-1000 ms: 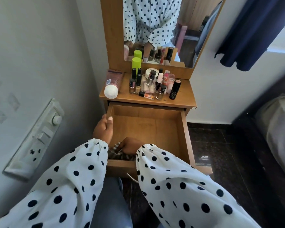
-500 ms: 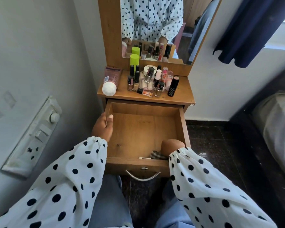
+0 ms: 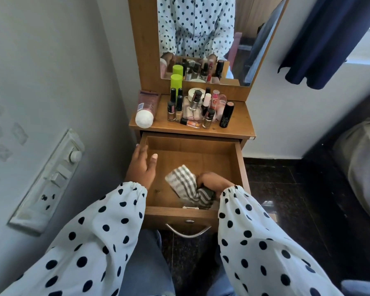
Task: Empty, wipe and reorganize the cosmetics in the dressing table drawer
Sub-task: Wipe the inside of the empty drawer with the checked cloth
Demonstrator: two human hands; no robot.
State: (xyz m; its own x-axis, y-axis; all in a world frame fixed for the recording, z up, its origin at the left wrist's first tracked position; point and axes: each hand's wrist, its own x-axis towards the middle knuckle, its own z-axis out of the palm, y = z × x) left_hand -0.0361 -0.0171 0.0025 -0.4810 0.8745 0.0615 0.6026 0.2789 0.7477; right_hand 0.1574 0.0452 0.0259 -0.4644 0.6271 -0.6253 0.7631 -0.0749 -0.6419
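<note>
Drawer being wiped, centre of frame
The soft, limp striped cloth [image 3: 184, 185] is bunched in the curled right hand [image 3: 215, 183]; best gripped mid-fold. The left hand [image 3: 141, 167] is spread.

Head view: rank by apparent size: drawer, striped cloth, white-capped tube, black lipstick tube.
1. drawer
2. striped cloth
3. white-capped tube
4. black lipstick tube
The cloth lies nearer the camera, so 2 versus 3 is unsure.
</note>
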